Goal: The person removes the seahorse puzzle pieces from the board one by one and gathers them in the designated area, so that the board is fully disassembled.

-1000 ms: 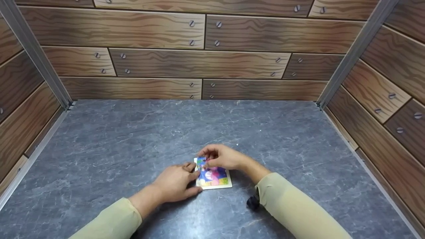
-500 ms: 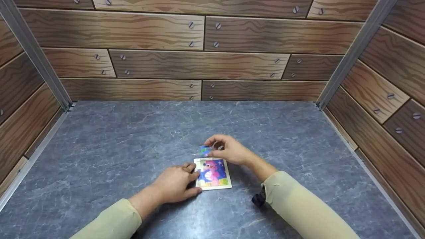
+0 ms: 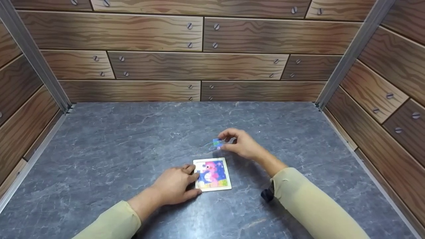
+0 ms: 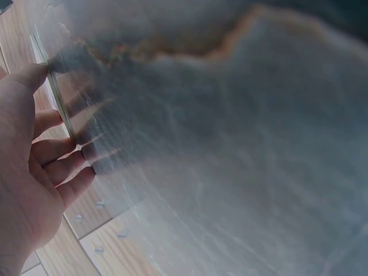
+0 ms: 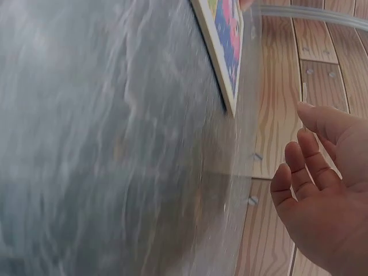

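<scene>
A small jigsaw puzzle in a pale frame tray [image 3: 215,190] lies flat on the table, showing a pink figure on blue. Pale backing shows at its upper left corner. My left hand [image 3: 174,186] rests along the tray's left edge, fingers and thumb touching it; the left wrist view shows those fingers [image 4: 60,169] extended. Above the table, beyond the tray's far edge, my right hand [image 3: 241,144] pinches a blue and green puzzle piece [image 3: 217,143] between thumb and fingers. Edge-on, the piece [image 5: 304,95] looks thin in the right wrist view.
The grey marbled table [image 3: 132,139] has wood-print panels [image 3: 166,64] at the back and both sides. Metal posts [image 3: 348,53] stand at the back corners. A black object [image 3: 267,195] is at the right sleeve's cuff.
My right hand has lifted the puzzle piece off the tray's upper left and carried it away and to the right. The left hand has stayed at the tray's edge.
</scene>
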The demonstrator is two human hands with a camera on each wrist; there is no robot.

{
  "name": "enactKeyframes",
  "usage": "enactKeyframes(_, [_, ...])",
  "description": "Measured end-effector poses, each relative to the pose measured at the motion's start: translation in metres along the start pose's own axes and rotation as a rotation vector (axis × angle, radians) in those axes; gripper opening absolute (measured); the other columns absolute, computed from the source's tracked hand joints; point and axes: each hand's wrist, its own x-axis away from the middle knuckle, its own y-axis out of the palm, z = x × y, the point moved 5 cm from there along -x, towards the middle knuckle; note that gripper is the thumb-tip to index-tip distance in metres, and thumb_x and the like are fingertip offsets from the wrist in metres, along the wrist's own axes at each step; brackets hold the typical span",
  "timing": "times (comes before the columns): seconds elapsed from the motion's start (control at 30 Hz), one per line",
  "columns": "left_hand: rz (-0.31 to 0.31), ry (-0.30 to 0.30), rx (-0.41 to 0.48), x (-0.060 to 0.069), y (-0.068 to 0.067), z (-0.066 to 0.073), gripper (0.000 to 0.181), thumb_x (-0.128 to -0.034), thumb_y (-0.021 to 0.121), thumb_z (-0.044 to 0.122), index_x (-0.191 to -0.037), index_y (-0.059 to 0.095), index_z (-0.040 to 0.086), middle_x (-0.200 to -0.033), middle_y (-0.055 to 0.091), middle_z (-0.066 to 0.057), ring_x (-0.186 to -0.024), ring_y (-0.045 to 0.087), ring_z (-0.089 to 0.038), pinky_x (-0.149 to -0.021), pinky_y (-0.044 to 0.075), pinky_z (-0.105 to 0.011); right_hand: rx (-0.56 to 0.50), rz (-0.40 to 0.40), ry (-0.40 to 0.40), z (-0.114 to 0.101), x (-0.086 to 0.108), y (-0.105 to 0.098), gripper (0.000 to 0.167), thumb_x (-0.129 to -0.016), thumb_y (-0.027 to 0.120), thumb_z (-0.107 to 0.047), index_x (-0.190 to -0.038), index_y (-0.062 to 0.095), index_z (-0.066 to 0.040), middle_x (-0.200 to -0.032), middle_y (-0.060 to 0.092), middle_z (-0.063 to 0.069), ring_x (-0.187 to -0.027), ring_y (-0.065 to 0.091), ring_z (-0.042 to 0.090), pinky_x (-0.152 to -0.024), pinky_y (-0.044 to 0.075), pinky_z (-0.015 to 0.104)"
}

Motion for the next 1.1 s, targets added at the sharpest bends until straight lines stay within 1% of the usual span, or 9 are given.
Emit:
enactKeyframes(0.13, [0.016,0.009,-0.007,0.001,0.0,0.001,0.058,-0.1017,0.066,0.051,-0.138,0.071,0.006,-0.142,0.065,-0.021,-0.128,0.064,-0.036,-0.098,0.058,-0.052,-0.004,0.024,0.012,0.01,0.003,-0.009,0.033,-0.091,0.08,-0.003,-0.123,0.072,0.003,-0.118,0.072,0.016,-0.108,0.064,0.032,-0.089,0.052,0.042])
enactKeyframes(0.23, [0.024,0.012,-0.01,0.001,0.0,0.002,0.058,-0.1015,0.066,0.051,-0.137,0.071,0.006,-0.141,0.065,-0.021,-0.127,0.065,-0.037,-0.098,0.057,-0.051,-0.013,0.044,0.019,0.017,0.004,-0.015,0.031,-0.091,0.079,-0.001,-0.121,0.072,0.003,-0.117,0.072,0.016,-0.109,0.064,0.034,-0.091,0.054,0.042])
enactKeyframes(0.43, [0.03,0.007,-0.009,0.001,0.001,0.002,0.058,-0.1014,0.066,0.051,-0.137,0.071,0.005,-0.142,0.065,-0.022,-0.129,0.064,-0.037,-0.1,0.057,-0.052,-0.016,0.073,0.043,0.029,0.007,-0.024,0.032,-0.09,0.08,-0.001,-0.121,0.071,0.005,-0.118,0.072,0.019,-0.109,0.064,0.035,-0.09,0.054,0.035])
enactKeyframes(0.53, [0.034,0.008,-0.013,0.001,0.001,0.002,0.058,-0.1011,0.067,0.051,-0.137,0.072,0.006,-0.141,0.065,-0.022,-0.129,0.064,-0.037,-0.099,0.057,-0.052,-0.023,0.088,0.052,0.034,0.008,-0.027,0.032,-0.09,0.081,0.0,-0.12,0.071,0.005,-0.118,0.072,0.021,-0.109,0.065,0.035,-0.09,0.054,0.034])
enactKeyframes(0.63, [0.035,0.012,-0.016,0.0,0.001,0.001,0.058,-0.1013,0.066,0.051,-0.137,0.072,0.006,-0.141,0.065,-0.021,-0.128,0.065,-0.036,-0.098,0.057,-0.052,-0.028,0.097,0.062,0.038,0.009,-0.029,0.032,-0.09,0.081,0.001,-0.12,0.071,0.006,-0.119,0.072,0.021,-0.109,0.065,0.036,-0.092,0.054,0.036])
enactKeyframes(0.77, [0.035,0.012,-0.003,0.001,0.001,0.001,0.058,-0.1013,0.067,0.05,-0.137,0.071,0.006,-0.142,0.065,-0.021,-0.129,0.064,-0.037,-0.099,0.057,-0.052,-0.028,0.108,0.083,0.043,0.01,-0.03,0.032,-0.09,0.081,0.0,-0.12,0.071,0.005,-0.119,0.072,0.021,-0.112,0.065,0.036,-0.097,0.053,0.044])
enactKeyframes(0.9, [0.018,0.0,0.015,0.001,0.001,0.001,0.058,-0.1014,0.067,0.05,-0.139,0.07,0.006,-0.144,0.063,-0.023,-0.131,0.063,-0.04,-0.101,0.056,-0.054,-0.017,0.118,0.112,0.048,0.01,-0.03,0.031,-0.09,0.081,-0.001,-0.12,0.071,0.004,-0.12,0.072,0.019,-0.114,0.065,0.036,-0.102,0.052,0.05])
enactKeyframes(1.1, [0.002,-0.011,0.014,0.001,0.0,0.001,0.059,-0.1016,0.066,0.05,-0.141,0.069,0.006,-0.144,0.063,-0.023,-0.131,0.062,-0.039,-0.101,0.056,-0.054,-0.024,0.122,0.165,0.055,0.012,-0.031,0.032,-0.092,0.08,-0.001,-0.122,0.071,0.004,-0.121,0.071,0.018,-0.115,0.065,0.036,-0.105,0.051,0.052])
